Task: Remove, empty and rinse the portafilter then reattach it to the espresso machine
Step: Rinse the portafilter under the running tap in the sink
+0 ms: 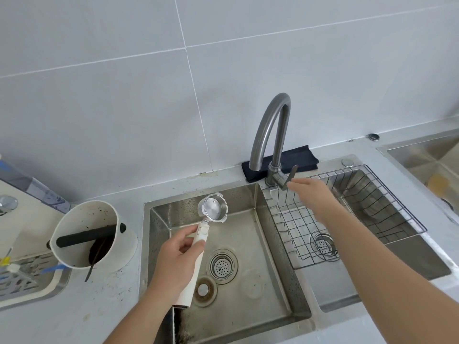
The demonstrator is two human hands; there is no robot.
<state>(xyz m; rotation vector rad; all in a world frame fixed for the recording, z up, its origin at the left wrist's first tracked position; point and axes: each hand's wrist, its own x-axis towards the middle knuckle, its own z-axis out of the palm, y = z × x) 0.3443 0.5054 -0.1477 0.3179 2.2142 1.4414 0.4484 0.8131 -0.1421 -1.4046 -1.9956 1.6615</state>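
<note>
Rinse step, water not yet running. Portafilter (pixel 212 210) held over the left basin of the sink (pixel 274 247), basket looking clean and steel-bright, tilted toward the camera, a little left of and below the spout of the faucet (pixel 272 125). Left hand (pixel 177 254) wrapped around the white handle, thumb on top, grasping it near the neck. Right hand (pixel 310 192) reaching to the faucet lever (pixel 290 176), fingertips at or just touching it; whether loose or closing on the lever, cannot tell. Best handled thus: lift the lever gently for a moderate stream, since a hard jet into a shallow basket will likely splash over the desk (pixel 119 289). Bring the basket right under the spout mouth first, open side up, then roll the wrist to swirl and tip the water toward the drain (pixel 221 265). Keep the grip firm near the neck; a wet handle may slip. Knock box (pixel 87 234) just beside the sink on the left, dark grounds inside, so emptying appears done. Wire rack (pixel 347 212) over the right basin, well clear of the work.
</note>
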